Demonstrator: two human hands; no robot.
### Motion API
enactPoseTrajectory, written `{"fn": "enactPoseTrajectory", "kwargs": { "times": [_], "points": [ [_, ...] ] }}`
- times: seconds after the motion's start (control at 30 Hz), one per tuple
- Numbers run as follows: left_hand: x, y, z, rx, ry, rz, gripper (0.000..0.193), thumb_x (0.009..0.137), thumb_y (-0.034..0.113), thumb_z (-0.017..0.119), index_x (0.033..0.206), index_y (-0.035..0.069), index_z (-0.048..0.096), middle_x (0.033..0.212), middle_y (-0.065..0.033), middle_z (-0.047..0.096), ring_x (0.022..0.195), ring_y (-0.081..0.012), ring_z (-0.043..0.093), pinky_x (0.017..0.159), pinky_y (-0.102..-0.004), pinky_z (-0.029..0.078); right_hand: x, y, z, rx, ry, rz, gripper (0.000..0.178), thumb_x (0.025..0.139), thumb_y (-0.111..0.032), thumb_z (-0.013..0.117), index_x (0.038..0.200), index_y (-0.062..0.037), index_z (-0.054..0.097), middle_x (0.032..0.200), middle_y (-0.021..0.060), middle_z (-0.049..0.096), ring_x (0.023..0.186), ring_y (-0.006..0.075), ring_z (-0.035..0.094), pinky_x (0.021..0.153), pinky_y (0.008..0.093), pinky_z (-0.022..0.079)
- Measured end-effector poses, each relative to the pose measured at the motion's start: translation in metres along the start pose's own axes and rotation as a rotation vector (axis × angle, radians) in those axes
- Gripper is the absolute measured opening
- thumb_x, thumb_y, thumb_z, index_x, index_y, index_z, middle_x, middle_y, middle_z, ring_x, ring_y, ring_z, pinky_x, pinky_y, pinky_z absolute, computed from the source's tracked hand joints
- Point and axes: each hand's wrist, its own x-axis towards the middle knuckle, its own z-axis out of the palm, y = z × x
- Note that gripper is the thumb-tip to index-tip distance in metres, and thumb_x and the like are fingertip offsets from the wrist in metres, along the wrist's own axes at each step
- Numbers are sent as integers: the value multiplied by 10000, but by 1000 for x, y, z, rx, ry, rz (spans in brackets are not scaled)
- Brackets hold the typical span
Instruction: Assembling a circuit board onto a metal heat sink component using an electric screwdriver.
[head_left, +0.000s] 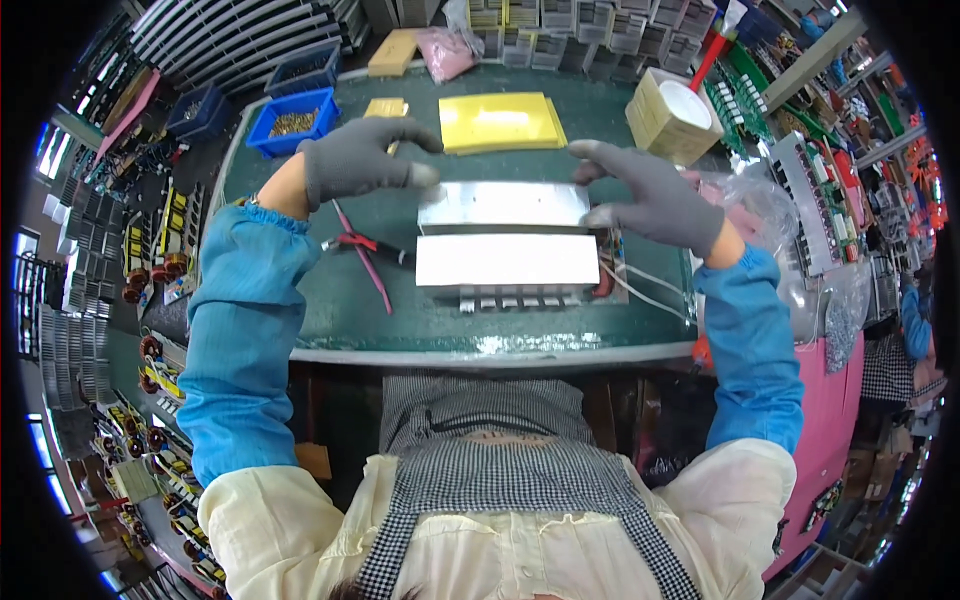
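Two shiny metal plates [506, 232] of a heat-sink assembly lie side by side on the green bench [400, 320], with small components along the near edge and white wires trailing to the right. My left hand [358, 158], in a grey glove, hovers at the far plate's left end with its fingertips beside the corner. My right hand [650, 195], also gloved, touches the far plate's right end with fingers spread. Neither hand closes around anything.
Red-handled cutters [362, 250] lie left of the plates. Yellow sheets [500, 122], a blue bin of small parts [293, 122] and a tape roll on a box [675, 112] stand at the back. A clear plastic bag [750, 200] sits right. Shelves of coils line the left side.
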Motion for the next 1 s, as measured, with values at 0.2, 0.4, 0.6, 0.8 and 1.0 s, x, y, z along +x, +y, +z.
{"fn": "enactPoseTrajectory", "kwargs": {
  "times": [0.2, 0.4, 0.6, 0.8, 1.0],
  "points": [
    [105, -5, -18, 446, 76, 20, 1020, 629, 460, 849, 1445, 31, 411, 1396, -239, 511, 1302, -362, 490, 1081, -402, 399, 1, -1, -13, 115, 200, 74, 712, 829, -264, 747, 1432, -64, 425, 1181, 113, 655, 1122, 249, 627, 965, 358, 475],
    [145, -23, 8, 716, -74, -3, 1216, 555, 481, 885, 1509, 46, 269, 1342, -265, 546, 1240, -383, 547, 1029, -411, 446, -12, 3, -13, -7, 160, 26, 678, 835, -197, 733, 1416, -34, 423, 1140, 125, 648, 1088, 288, 622, 932, 390, 484],
    [118, -19, 6, 712, -23, -80, 1216, 567, 513, 864, 1525, 88, 248, 1419, -279, 468, 1292, -409, 492, 1058, -429, 420, -18, 4, -7, 125, 140, 102, 687, 820, -156, 756, 1419, -36, 443, 1155, 117, 658, 1117, 239, 625, 957, 358, 480],
    [113, -10, 18, 663, 54, -61, 1178, 595, 551, 843, 1510, 72, 276, 1380, -260, 521, 1255, -404, 528, 1044, -430, 428, -16, -8, 0, 90, 146, 4, 577, 852, -150, 695, 1368, -21, 470, 1099, 140, 665, 1043, 285, 650, 904, 381, 509],
    [111, -11, -5, 605, -93, -200, 1237, 561, 552, 869, 1514, 62, 251, 1388, -282, 496, 1293, -423, 485, 1081, -442, 392, -43, -15, -12, 186, 162, 99, 543, 873, -148, 674, 1364, -18, 481, 1112, 132, 669, 1075, 253, 648, 919, 364, 508]
  ]
}}
